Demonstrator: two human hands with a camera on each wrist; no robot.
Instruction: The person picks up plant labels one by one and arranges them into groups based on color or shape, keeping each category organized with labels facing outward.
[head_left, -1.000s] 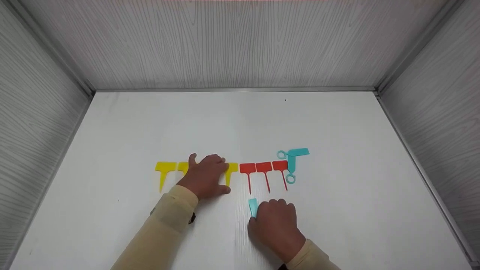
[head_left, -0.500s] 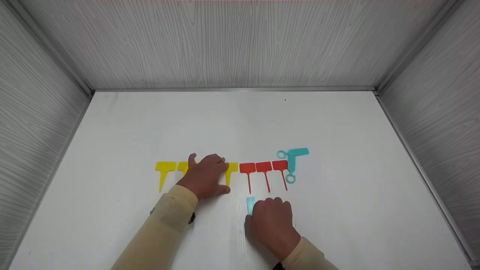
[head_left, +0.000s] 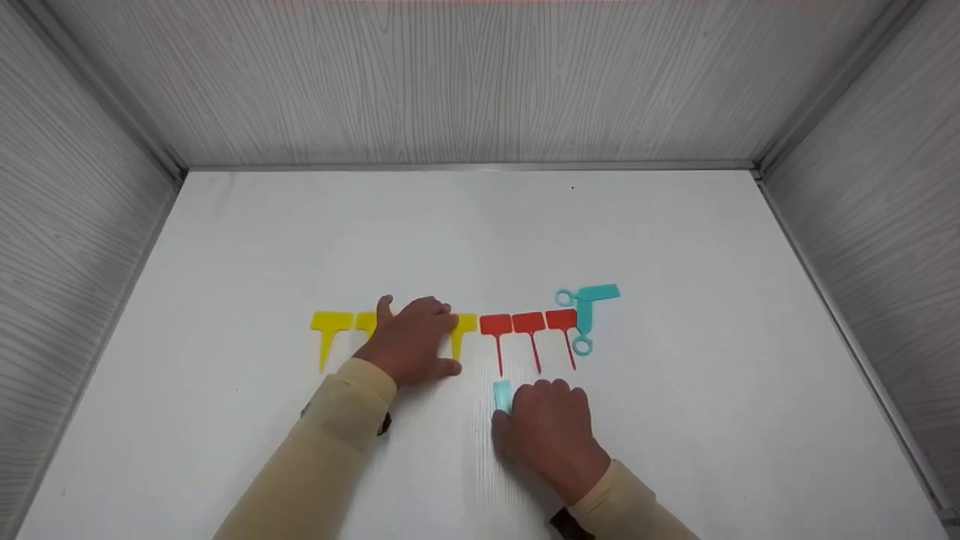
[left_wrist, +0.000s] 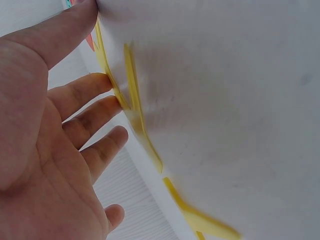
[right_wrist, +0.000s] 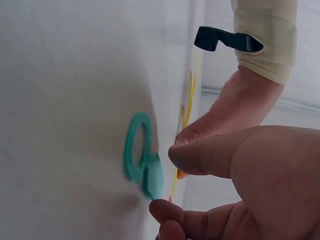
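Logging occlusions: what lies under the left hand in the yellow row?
The left hand rests flat on yellow plastic T-shaped plant labels; parts show either side, but how many lie beneath is hidden.

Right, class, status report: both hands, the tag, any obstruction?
Left hand flat on yellow plastic T-shaped tags. Right hand pinching teal ring-ended plastic tag. Red plastic tags just ahead.

Yellow tags (head_left: 331, 322), red tags (head_left: 529, 324), teal tags (head_left: 587, 306) on white table (head_left: 480, 240), grey wood-grain walls (head_left: 465, 82).

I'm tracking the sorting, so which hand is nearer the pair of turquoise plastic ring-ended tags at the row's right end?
Right. The right hand lies just below-left of the turquoise tags; the left hand rests on yellow tags across the red ones.
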